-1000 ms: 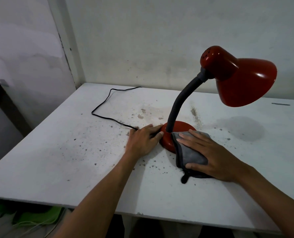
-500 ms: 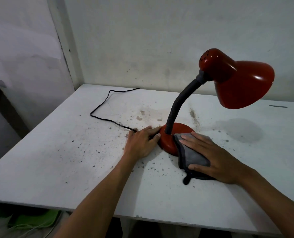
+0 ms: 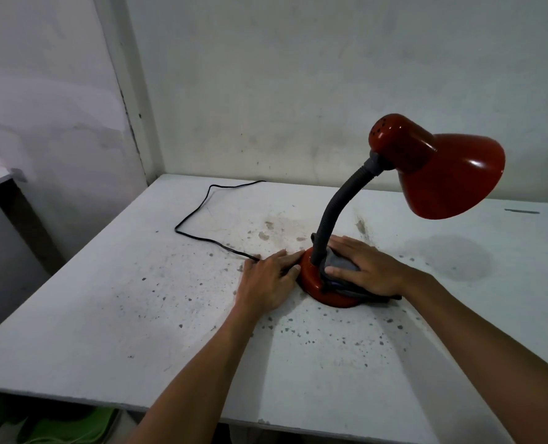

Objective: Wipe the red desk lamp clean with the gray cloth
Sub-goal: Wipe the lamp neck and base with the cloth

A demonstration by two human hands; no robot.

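The red desk lamp stands on the white table with a grey flexible neck and a round red base. Its shade points right and down. The gray cloth lies over the right half of the base, wrapped partly round the foot of the neck. My right hand presses flat on the cloth with straight fingers. My left hand lies flat on the table, its fingertips touching the left rim of the base.
The lamp's black cord loops across the table to the left and back. The tabletop is speckled with dark spots and stains. Walls close behind and on the left. Something green lies below the table's front edge.
My right hand has slid the cloth from the front right of the base up onto its top, against the neck. The left hand stays at the base's left rim.
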